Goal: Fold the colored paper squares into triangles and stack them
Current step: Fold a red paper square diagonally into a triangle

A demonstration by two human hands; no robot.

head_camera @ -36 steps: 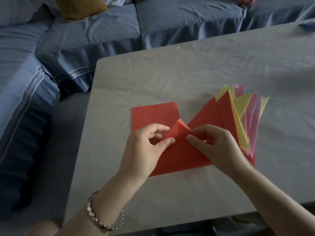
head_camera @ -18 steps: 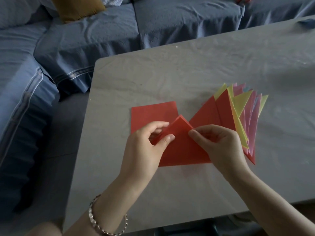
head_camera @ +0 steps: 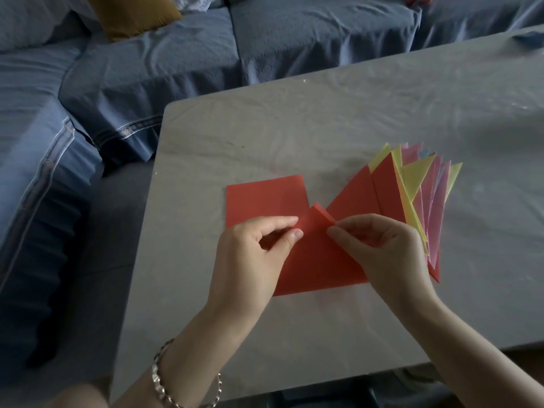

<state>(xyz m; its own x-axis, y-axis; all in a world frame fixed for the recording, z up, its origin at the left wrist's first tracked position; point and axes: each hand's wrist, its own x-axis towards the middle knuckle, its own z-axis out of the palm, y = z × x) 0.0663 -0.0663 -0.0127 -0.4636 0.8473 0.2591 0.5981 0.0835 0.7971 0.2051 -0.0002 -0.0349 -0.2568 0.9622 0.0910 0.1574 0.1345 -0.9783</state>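
Sheet in hand: a red paper sheet (head_camera: 319, 260), doubled over into a triangle with its tip pointing away from the person. It lies on the table between the two hands.
Handling: by the look of it light, thin and limp. It should crease readily, slide on the smooth top and crumple if squeezed, so it is best held by the edges close to the tip, where the corners must meet.
Left hand: the left hand (head_camera: 250, 260) pinches the sheet's left edge just below the tip between thumb and forefinger. The other fingers are curled under.
Right hand: the right hand (head_camera: 382, 248) pinches the right edge near the tip, fingers bent together.
Unfolded supply: a flat red square (head_camera: 265, 198) lies just behind the left hand, its near corner under the sheet.
Stack: folded triangles (head_camera: 412, 195) in red, yellow and pink, fanned out, lie beside and partly under the right hand.
Surface: a grey table (head_camera: 294, 136), smooth with a faint sheen.
Wrist: a silver bracelet (head_camera: 159, 378) on the left arm.
Room: a blue sofa (head_camera: 294, 48) wraps round the table's far and left sides, with a mustard cushion (head_camera: 132, 13) on it. The light is dim.
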